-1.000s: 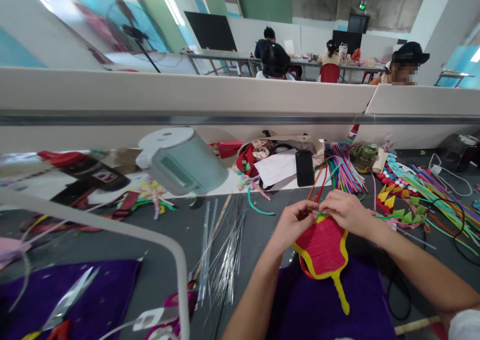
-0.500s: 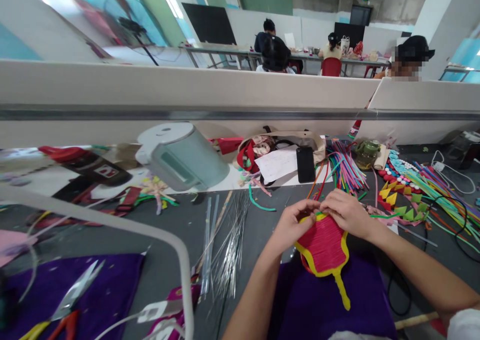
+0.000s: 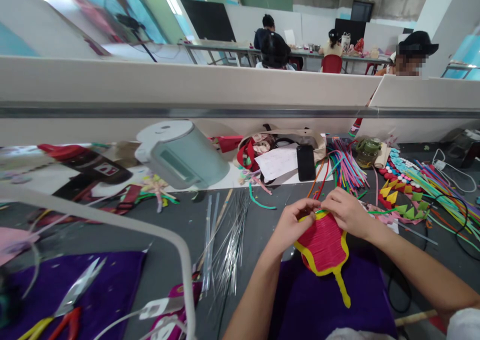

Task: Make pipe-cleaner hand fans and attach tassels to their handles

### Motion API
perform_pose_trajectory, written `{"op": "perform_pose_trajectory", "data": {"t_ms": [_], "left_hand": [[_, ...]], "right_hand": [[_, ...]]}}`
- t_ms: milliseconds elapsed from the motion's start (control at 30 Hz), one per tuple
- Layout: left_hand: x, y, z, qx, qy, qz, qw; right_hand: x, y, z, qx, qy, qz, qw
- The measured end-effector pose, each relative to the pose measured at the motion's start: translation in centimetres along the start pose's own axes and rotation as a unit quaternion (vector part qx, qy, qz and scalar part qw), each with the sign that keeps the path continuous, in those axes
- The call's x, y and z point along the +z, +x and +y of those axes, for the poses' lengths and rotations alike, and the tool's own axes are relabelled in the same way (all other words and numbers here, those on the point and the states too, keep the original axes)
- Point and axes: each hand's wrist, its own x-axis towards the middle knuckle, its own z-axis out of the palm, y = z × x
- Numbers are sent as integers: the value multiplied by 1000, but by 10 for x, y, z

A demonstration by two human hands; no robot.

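Note:
A small fan-shaped craft (image 3: 323, 247), with a red ribbed face, a yellow fuzzy border and a yellow handle pointing toward me, is held over a purple cloth (image 3: 300, 300). My left hand (image 3: 294, 225) is closed on its far left edge, thumb and fingers pinched together. Beside it, my right hand (image 3: 347, 212) pinches the far edge, fingertips close to those of the left. A bit of green shows between the fingertips. A green pipe cleaner (image 3: 382, 212) sticks out to the right behind the right hand. Exactly what the fingertips grip is partly hidden.
Scissors (image 3: 77, 290) lie on another purple cloth at left, near a white curved lamp arm (image 3: 165, 225). Thin wires (image 3: 232, 245) lie mid-table. Behind are a pale-blue pitcher (image 3: 187, 155), a phone (image 3: 306, 163), pipe cleaners (image 3: 347, 165) and a jar (image 3: 368, 152). People sit beyond the partition.
My view has tilted very slightly. Both hands stay at the fan's far edge, with only small finger shifts.

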Motion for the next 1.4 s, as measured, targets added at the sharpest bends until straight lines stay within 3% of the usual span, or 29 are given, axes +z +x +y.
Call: {"op": "perform_pose_trajectory", "data": {"t_ms": [667, 1400], "left_hand": [[-4, -2, -8, -20, -13, 45, 999], [-4, -3, -10, -16, -5, 38, 999]], "right_hand": [[-10, 1, 3, -9, 48, -11, 999], [-13, 6, 5, 0, 71, -25, 997]]}}
